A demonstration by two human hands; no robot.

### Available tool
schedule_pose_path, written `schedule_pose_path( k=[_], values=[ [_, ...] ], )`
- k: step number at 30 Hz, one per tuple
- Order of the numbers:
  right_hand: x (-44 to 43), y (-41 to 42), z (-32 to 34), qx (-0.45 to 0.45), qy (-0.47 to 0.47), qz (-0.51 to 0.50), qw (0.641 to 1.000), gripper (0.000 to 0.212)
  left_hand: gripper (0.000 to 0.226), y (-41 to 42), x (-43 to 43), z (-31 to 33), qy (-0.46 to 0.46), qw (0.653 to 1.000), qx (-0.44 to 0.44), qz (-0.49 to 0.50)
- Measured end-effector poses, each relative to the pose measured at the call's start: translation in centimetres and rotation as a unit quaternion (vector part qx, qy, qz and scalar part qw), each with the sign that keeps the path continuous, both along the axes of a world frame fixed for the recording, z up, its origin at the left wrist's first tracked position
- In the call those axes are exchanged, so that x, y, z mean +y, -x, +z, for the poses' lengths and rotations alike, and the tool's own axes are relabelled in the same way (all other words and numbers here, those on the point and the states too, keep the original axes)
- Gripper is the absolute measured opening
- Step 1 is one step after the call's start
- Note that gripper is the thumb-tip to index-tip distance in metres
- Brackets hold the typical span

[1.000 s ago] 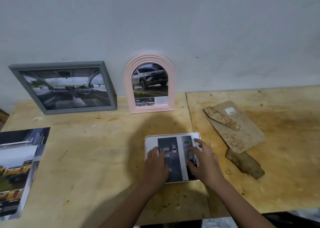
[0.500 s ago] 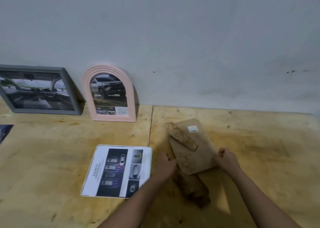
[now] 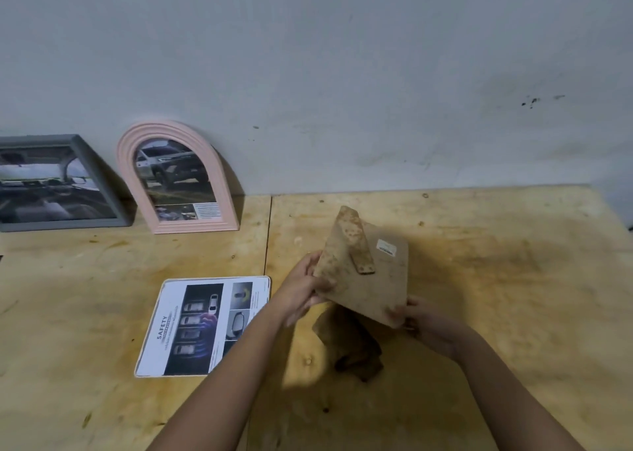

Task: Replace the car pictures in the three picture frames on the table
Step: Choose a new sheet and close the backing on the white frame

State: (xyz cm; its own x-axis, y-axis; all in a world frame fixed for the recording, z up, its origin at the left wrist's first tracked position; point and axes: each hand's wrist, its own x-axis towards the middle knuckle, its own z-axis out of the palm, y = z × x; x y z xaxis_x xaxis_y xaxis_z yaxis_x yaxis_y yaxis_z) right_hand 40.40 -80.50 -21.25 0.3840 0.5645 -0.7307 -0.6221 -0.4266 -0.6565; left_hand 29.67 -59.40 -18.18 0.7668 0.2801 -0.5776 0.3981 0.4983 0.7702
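A brown frame backing board (image 3: 371,279) with a stand strip and a small label is lifted and tilted above the table. My left hand (image 3: 303,288) grips its left edge and my right hand (image 3: 416,318) holds its lower right corner. A white frame with a "SAFETY" car picture (image 3: 202,325) lies flat to the left of my left arm. A pink arched frame (image 3: 174,176) with an SUV picture leans on the wall. Further left leans a grey frame (image 3: 58,181) with a car interior picture, partly cut off.
A dark brown piece (image 3: 356,348) lies on the plywood table (image 3: 496,279) under the lifted board. A seam (image 3: 267,241) runs between two table boards. The white wall stands right behind the frames.
My hands left the white frame and moved right to the backing board, then lifted and tilted it off the table. The view swung to the right.
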Motion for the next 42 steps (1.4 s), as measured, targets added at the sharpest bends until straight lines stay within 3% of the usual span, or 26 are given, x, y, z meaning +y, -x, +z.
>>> schedule_pose_path(
  k=[3, 6, 10, 12, 15, 20, 24, 30, 33, 36, 42],
  values=[
    [0.3, 0.1, 0.7, -0.007, -0.057, -0.154, 0.986, 0.039, 0.059, 1.8, 2.0, 1.9, 0.029, 0.998, -0.037, -0.049],
    [1.4, 0.5, 1.5, 0.004, -0.092, -0.219, 0.971, 0.04, 0.05, 4.1, 4.2, 2.7, -0.016, 0.998, -0.041, -0.032],
    [4.5, 3.5, 2.9, 0.035, -0.101, -0.141, 0.984, 0.054, 0.028, 7.9, 7.2, 1.9, 0.005, 0.989, -0.035, 0.144],
    [6.6, 6.0, 3.4, 0.042, -0.075, -0.087, 0.993, 0.043, 0.02, 10.3, 8.3, 1.2, 0.044, 0.979, -0.048, 0.194],
    [9.9, 9.6, 3.2, -0.008, -0.01, -0.035, 0.999, 0.036, 0.026, 14.2, 10.3, 0.0, 0.054, 0.976, -0.036, 0.206],
    [13.8, 14.2, 2.6, -0.077, 0.032, -0.022, 0.996, 0.035, 0.019, 19.1, 13.2, -1.3, -0.103, 0.967, 0.108, 0.208],
    [15.5, 17.3, 1.9, -0.102, 0.066, 0.008, 0.993, 0.039, 0.033, 20.8, 15.5, -2.7, -0.178, 0.943, 0.167, 0.225],
    [16.6, 19.5, 1.7, -0.21, 0.119, -0.044, 0.969, 0.044, 0.048, 21.2, 16.2, -4.0, -0.258, 0.952, 0.125, 0.106],
    [16.8, 20.4, 1.5, -0.24, 0.119, -0.077, 0.961, 0.059, 0.047, 21.4, 16.2, -4.7, -0.371, 0.919, 0.133, 0.019],
    [17.0, 21.3, 0.9, -0.27, 0.124, -0.077, 0.952, 0.068, 0.043, 22.4, 16.5, -5.5, -0.466, 0.872, 0.148, 0.025],
    [18.3, 22.5, 0.0, -0.331, 0.212, -0.055, 0.918, 0.071, 0.034, 23.5, 16.8, -6.0, -0.458, 0.873, 0.165, -0.002]
  ],
)
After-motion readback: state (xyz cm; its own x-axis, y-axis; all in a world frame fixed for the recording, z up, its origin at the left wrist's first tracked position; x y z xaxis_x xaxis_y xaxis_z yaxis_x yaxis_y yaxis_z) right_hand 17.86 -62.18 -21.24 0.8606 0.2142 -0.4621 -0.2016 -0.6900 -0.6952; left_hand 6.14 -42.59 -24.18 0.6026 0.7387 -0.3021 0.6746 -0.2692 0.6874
